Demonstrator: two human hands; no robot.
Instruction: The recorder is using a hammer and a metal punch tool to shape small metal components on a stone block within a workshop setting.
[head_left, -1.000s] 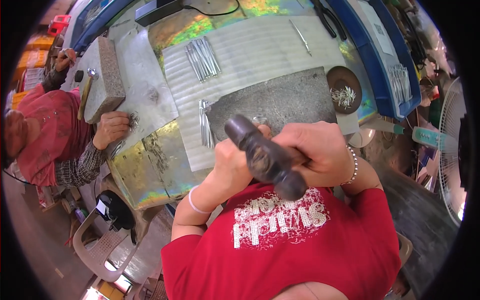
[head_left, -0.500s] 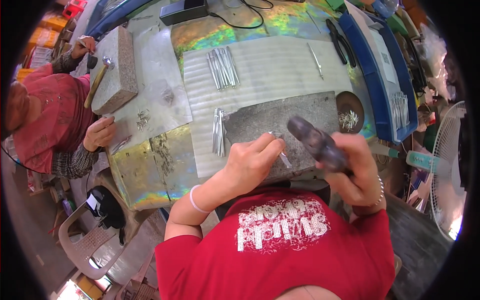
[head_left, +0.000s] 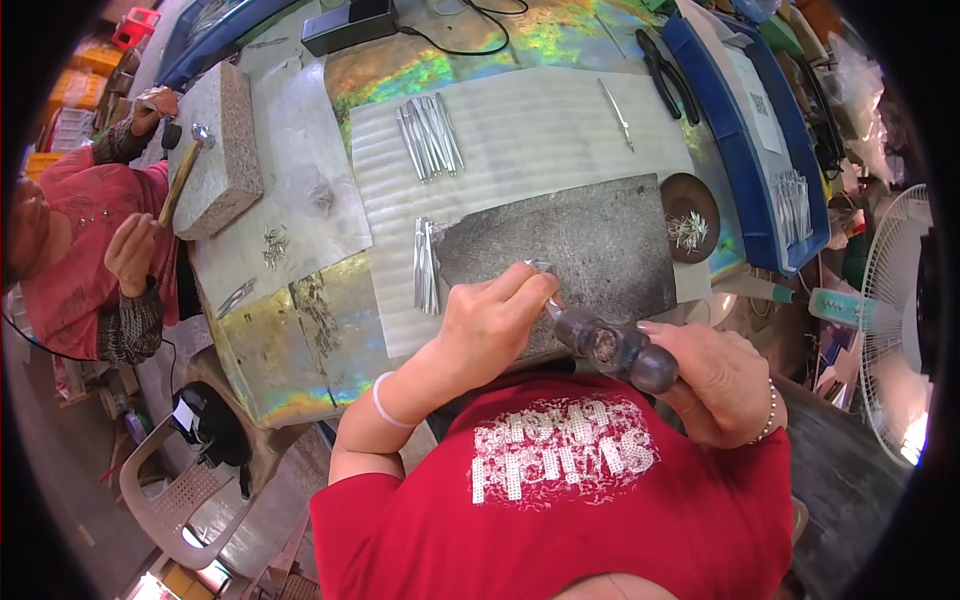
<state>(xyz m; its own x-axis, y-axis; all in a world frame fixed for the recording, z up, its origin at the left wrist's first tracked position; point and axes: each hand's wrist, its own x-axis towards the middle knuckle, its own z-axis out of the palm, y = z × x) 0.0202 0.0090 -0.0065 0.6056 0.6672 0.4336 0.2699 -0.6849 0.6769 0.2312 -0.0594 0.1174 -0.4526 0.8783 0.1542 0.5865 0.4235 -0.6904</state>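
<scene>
My left hand (head_left: 492, 322) pinches a thin silvery metal strip (head_left: 552, 308) over the near edge of a dark stone slab (head_left: 590, 225). Only short bits of the strip show past my fingertips. My right hand (head_left: 715, 385) is closed on a dark ball-peen hammer (head_left: 610, 345); the handle is hidden behind the hand. One end of the hammer head is right beside my left fingertips, and I cannot tell whether it touches the strip. Left of the slab lies a bundle of flat silvery strips (head_left: 425, 268). A brown dish (head_left: 690, 190) holding small metal slivers sits at the slab's right.
More silvery rods (head_left: 430, 138) lie on white foam sheet (head_left: 530, 110), with a pointed metal tool (head_left: 617, 115) and black-handled pliers (head_left: 668, 75) farther right. A blue tray (head_left: 735, 130) borders the right side. At left a co-worker sits by a granite block (head_left: 235, 150) with a hammer (head_left: 185, 180).
My right hand has turned and brought the hammer head down and left, beside my left fingertips. The co-worker's nearer hand has lifted off the table toward the chest. The view has shifted slightly.
</scene>
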